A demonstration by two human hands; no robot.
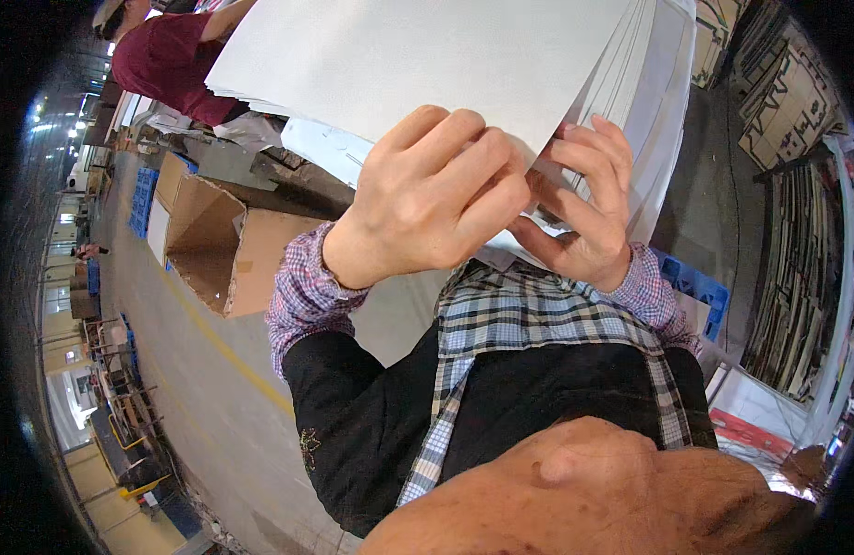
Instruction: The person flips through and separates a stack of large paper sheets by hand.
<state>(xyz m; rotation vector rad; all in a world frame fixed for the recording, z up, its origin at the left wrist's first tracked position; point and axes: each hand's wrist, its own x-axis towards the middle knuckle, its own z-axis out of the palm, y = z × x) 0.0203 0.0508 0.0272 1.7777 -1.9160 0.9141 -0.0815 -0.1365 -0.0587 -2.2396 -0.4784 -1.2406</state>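
A thick stack of large white sheets [399,55] lies before me, its layers fanned apart along the right side. My left hand [427,199] is closed at the near corner of the top sheets, fingers curled and knuckles up; its fingertips are hidden. Beside it, my right hand [589,199] is at the sheets' fanned edges [621,83], with its fingers bent and apart. Its thumb points toward my left hand. Shadow between the two hands hides whether anything small lies there.
At the upper left a person in a dark red shirt [163,65] stands beside the sheets. An opened cardboard box [270,264] is on the floor to the left. Blue pallets [695,287] and a pile of flat boards [783,287] stand to the right.
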